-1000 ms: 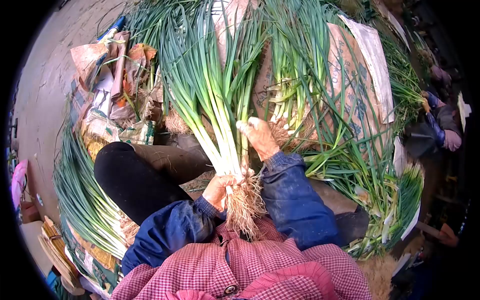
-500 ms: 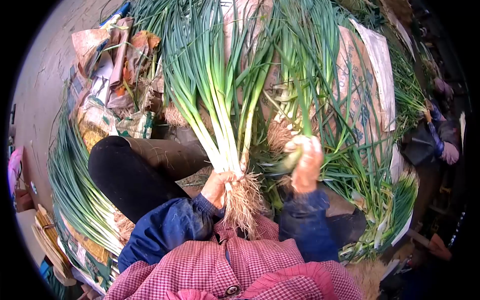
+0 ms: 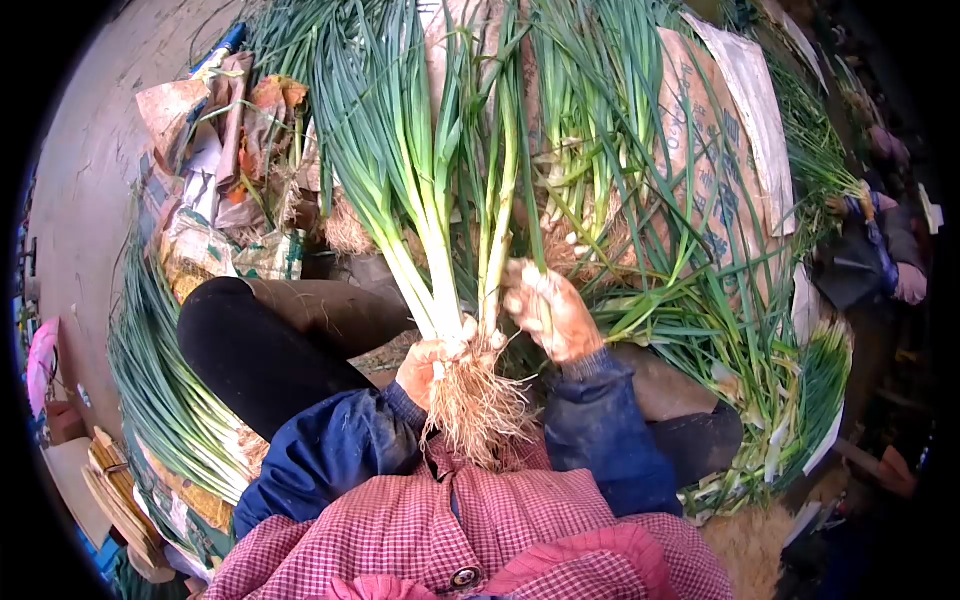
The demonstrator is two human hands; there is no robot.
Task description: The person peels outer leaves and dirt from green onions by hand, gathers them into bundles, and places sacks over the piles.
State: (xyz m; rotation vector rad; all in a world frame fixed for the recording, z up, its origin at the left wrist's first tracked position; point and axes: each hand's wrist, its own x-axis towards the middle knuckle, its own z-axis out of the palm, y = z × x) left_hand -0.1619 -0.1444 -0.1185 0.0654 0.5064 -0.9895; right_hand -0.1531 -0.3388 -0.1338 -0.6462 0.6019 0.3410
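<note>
My left hand (image 3: 428, 368) is closed around the lower stems of a bunch of green onions (image 3: 432, 240), just above the roots. Their pale, shaggy roots (image 3: 480, 405) hang down in front of my checked top, and the long green leaves spread away from me. Beside the bunch's right-hand stalk, my right hand (image 3: 555, 308) has its fingers curled in, pinching a thin green leaf (image 3: 537, 235). Part of that leaf is hidden by the fingers. Other rooted green onions (image 3: 585, 190) lie just beyond my right hand.
More green onions are piled at left (image 3: 180, 400). Loose leaves and trimmings (image 3: 760, 430) lie at right. Printed sacking (image 3: 700, 150) is under the far pile. Crumpled wrappings (image 3: 225, 150) sit at upper left. Another person's sleeve (image 3: 910, 285) shows at far right.
My right hand has moved left and slightly down, from out beside the pile back to the held bunch. The left hand keeps its grip; the bunch has tilted slightly.
</note>
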